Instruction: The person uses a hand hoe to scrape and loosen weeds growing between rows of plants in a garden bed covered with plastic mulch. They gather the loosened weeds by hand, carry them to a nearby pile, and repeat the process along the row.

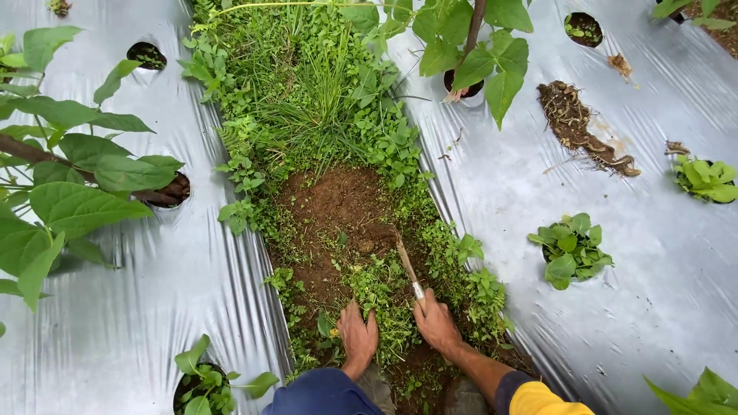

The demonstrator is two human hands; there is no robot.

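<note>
Crouching over the furrow, the person's left hand [357,336] clutches a clump of weeds [382,296] while the right hand [436,323] grips a small hand hoe [407,265], blade at twelve o'clock in the soil. Swinging wide toward three o'clock could tear the silver mulch sheet [492,192].

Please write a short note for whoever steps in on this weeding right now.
Left hand: down on the weeds in the furrow, gripping a clump.
Right hand: shut on a small hand tool, its blade dug into the soil just ahead.
Things: the furrow runs between two sheets of silver mulch film with seedlings in holes.
Done: a bare soil patch is cleared ahead of the hands; a pile of pulled roots lies on the right-hand film.
Left: weeds around the hands, and the dense grass further up the furrow.
</note>
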